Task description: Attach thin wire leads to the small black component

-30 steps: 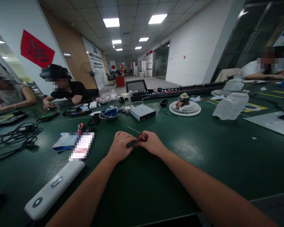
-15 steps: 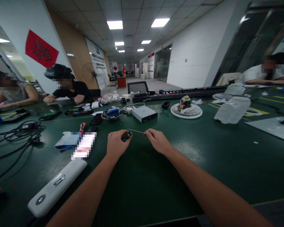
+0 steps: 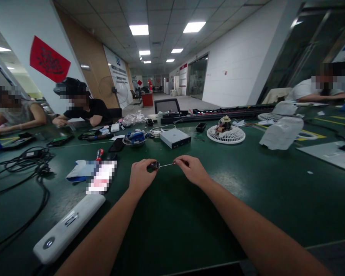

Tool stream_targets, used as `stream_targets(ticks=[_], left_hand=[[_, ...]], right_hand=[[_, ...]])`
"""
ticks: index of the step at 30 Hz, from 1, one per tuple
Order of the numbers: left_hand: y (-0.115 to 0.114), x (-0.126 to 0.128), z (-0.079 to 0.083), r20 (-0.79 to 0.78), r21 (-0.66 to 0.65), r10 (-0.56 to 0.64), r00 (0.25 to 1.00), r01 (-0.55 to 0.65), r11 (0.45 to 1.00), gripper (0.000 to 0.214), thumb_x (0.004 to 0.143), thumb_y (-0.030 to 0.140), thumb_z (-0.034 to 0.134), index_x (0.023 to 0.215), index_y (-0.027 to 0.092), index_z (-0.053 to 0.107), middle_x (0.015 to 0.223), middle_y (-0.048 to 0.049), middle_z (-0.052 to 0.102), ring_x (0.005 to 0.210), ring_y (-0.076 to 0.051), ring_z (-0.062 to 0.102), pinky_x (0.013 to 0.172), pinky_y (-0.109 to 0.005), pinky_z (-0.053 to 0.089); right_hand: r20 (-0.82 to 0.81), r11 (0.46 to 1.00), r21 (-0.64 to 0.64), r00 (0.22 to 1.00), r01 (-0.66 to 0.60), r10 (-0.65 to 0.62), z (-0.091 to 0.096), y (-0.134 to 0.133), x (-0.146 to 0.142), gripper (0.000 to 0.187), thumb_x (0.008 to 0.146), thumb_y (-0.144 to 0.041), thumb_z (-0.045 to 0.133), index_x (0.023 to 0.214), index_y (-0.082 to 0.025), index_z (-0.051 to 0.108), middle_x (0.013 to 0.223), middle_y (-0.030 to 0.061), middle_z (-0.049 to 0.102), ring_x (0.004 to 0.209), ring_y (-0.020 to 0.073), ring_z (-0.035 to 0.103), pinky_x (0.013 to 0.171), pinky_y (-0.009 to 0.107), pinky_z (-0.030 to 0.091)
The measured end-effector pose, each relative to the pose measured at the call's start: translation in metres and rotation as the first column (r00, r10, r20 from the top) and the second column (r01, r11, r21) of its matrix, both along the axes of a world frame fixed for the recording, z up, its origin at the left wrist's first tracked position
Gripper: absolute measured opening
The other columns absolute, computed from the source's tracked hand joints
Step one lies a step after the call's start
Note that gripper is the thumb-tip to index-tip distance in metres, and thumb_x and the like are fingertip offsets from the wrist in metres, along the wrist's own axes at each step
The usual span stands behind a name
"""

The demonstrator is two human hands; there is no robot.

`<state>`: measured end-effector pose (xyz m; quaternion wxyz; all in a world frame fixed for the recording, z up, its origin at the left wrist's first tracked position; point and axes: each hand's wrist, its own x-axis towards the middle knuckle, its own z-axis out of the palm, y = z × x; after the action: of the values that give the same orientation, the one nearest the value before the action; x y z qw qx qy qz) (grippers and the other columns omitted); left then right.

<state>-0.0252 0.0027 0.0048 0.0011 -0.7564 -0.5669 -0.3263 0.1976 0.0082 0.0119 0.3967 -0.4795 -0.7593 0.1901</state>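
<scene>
Left hand (image 3: 140, 176) grips dark cylinder (image 3: 154, 165); right (image 3: 191, 170), thin rod (image 3: 166, 165)

The left hand (image 3: 141, 177) and right hand (image 3: 191, 170) reach forward close together, their fingers (image 3: 151, 164) pinched toward each other.

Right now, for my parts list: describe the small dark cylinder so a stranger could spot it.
Start at the long green workbench, then find the person's left hand. Pinched there is a small dark cylinder, set apart by the thin metal rod running from it to the right hand.
</scene>
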Motion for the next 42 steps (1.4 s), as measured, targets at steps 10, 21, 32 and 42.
stream_targets(ticks=[10, 21, 32, 42], left_hand=[[0.002, 0.000, -0.004, -0.017, 0.045, -0.061, 0.998, 0.061, 0.997, 0.028, 0.075, 0.023, 0.068, 0.104, 0.024, 0.070, 0.101, -0.0016, 0.072, 0.094, -0.020, 0.065, 0.088, -0.035, 0.047], [0.000, 0.002, -0.003, -0.021, 0.067, -0.060, 0.998, 0.061, 0.996, 0.029, 0.076, 0.023, 0.069, 0.104, 0.024, 0.069, 0.102, -0.0019, 0.072, 0.094, -0.021, 0.065, 0.088, -0.038, 0.047], [0.000, 0.000, -0.003, 0.050, 0.021, -0.015, 0.999, 0.014, 1.000, 0.029, 0.076, 0.025, 0.068, 0.105, 0.025, 0.067, 0.101, -0.0010, 0.071, 0.093, -0.020, 0.065, 0.084, -0.034, 0.051], [0.002, 0.000, -0.006, 0.032, -0.008, -0.023, 0.999, 0.023, 1.000, 0.028, 0.077, 0.026, 0.067, 0.104, 0.025, 0.068, 0.101, -0.0012, 0.071, 0.093, -0.019, 0.065, 0.086, -0.034, 0.051]], right_hand=[[-0.031, 1.000, 0.002, 0.999, 0.020, -0.020, -0.001, 0.000, -0.002, 0.025, 0.090, -0.031, 0.052, 0.088, -0.019, 0.073, 0.073, 0.0020, 0.068, 0.060, 0.0136, 0.054, 0.057, 0.026, 0.036], [-0.103, 0.997, -0.055, 0.993, 0.055, -0.061, -0.001, 0.000, -0.002, 0.027, 0.088, -0.036, 0.052, 0.088, -0.017, 0.072, 0.074, 0.0028, 0.068, 0.062, 0.0146, 0.057, 0.059, 0.026, 0.038], [-0.329, 0.907, -0.335, 0.871, 0.254, -0.365, -0.010, 0.012, 0.007, 0.061, 0.090, -0.068, 0.022, 0.066, -0.020, 0.051, 0.056, 0.0021, 0.056, 0.047, 0.0142, 0.052, 0.050, 0.026, 0.036], [0.281, 0.904, -0.219, 0.911, 0.368, -0.303, -0.007, 0.013, 0.013, 0.021, 0.067, -0.032, 0.077, 0.077, -0.020, 0.062, 0.084, 0.0033, 0.069, 0.076, 0.0185, 0.062, 0.063, 0.028, 0.039]])
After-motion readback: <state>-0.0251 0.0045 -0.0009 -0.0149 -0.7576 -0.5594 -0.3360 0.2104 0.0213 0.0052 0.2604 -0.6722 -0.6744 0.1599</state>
